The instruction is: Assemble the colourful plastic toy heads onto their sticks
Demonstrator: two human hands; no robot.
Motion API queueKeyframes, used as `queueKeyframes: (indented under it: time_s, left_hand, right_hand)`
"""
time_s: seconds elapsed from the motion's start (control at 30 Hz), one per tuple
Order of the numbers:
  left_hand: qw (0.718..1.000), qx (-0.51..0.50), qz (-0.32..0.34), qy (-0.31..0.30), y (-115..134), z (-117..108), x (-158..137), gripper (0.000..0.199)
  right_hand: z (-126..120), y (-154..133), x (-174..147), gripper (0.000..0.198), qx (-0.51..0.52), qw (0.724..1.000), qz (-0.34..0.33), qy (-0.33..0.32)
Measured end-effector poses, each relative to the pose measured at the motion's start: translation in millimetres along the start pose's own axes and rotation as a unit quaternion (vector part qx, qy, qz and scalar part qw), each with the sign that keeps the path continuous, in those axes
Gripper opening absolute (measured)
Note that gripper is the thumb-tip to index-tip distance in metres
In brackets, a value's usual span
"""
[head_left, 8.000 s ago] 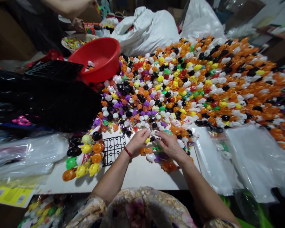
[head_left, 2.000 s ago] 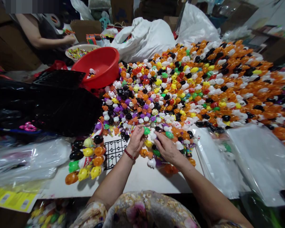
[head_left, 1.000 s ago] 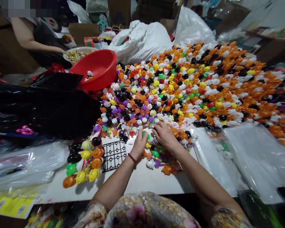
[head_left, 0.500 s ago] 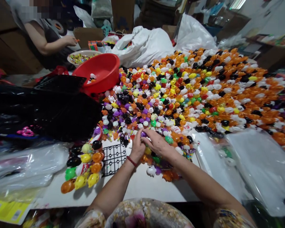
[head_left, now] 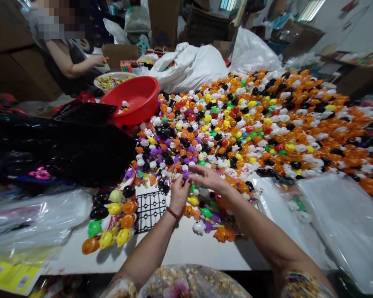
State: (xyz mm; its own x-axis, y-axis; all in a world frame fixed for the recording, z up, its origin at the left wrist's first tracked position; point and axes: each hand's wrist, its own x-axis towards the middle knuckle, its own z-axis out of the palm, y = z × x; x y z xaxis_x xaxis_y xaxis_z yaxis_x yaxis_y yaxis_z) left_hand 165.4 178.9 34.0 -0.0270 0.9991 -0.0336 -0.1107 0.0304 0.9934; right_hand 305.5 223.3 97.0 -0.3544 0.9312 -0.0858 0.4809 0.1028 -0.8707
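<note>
A small purple plastic toy (head_left: pixel 185 174) is pinched between the thumb and fingers of my left hand (head_left: pixel 179 193), just in front of the big pile. My right hand (head_left: pixel 210 179) is close beside it, fingers stretched out and parted, the tips near the purple toy. Whether they touch it I cannot tell. Left of my left wrist lies a black plastic grid (head_left: pixel 151 210). Rows of yellow, orange, black, green and white toy heads (head_left: pixel 112 215) stand at its left side. Beneath my right forearm lie loose toys, among them a white one (head_left: pixel 199 227) and an orange one (head_left: pixel 224 234).
A large heap of colourful toys (head_left: pixel 242 120) covers the table's far side. A red basin (head_left: pixel 136 99) stands at the back left, beside black plastic (head_left: pixel 90 153). Clear bags lie left (head_left: pixel 40 215) and right (head_left: pixel 338 219). A person (head_left: pixel 68 62) works behind the basin.
My right fingers have opened and moved slightly away from my left hand, and the purple toy now shows in my left fingers. The whole view has shifted slightly.
</note>
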Motion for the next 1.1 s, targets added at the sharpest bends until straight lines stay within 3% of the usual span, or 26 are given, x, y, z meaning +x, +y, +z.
queueKeyframes:
  time_s: [0.1, 0.17, 0.27, 0.37, 0.47, 0.6, 0.7, 0.77, 0.93, 1.1]
  left_hand:
    - [0.997, 0.074, 0.032, -0.020, 0, 2, -2, 0.008]
    - [0.992, 0.101, 0.069, -0.027, 1, 4, -4, 0.008]
    - [0.989, 0.107, 0.092, -0.031, 3, 7, -5, 0.011]
    - [0.992, 0.105, 0.065, -0.035, 3, 6, -5, 0.015]
    - [0.997, 0.071, 0.030, -0.026, 2, 4, -3, 0.019]
    - [0.997, -0.069, -0.028, -0.017, 5, 3, -2, 0.037]
    - [0.977, -0.197, -0.068, -0.051, 12, 4, -4, 0.057]
    - [0.959, -0.250, -0.100, -0.091, 17, 4, -6, 0.059]
    - [0.940, -0.295, -0.135, -0.104, 23, 3, -6, 0.053]
    - [0.941, -0.292, -0.130, -0.108, 23, 3, -6, 0.055]
  right_hand:
    - [13, -2, -9, 0.032, 0.030, 0.999, 0.017, 0.012]
    - [11, -2, -3, 0.029, -0.036, 0.994, 0.047, 0.093]
    - [-7, 0, 18, 0.034, -0.174, 0.961, 0.075, 0.200]
    - [-26, 1, 38, 0.040, -0.280, 0.940, 0.101, 0.165]
    - [-33, -1, 41, 0.035, -0.308, 0.937, 0.107, 0.124]
    - [-21, -9, 12, 0.028, -0.217, 0.960, 0.081, 0.159]
    - [-4, -15, -24, 0.030, -0.104, 0.987, 0.054, 0.114]
    - [5, -16, -44, 0.033, -0.068, 0.993, 0.049, 0.087]
    - [9, -5, -70, 0.052, -0.085, 0.987, 0.043, 0.128]
    - [2, 2, -77, 0.044, -0.123, 0.984, -0.039, 0.123]
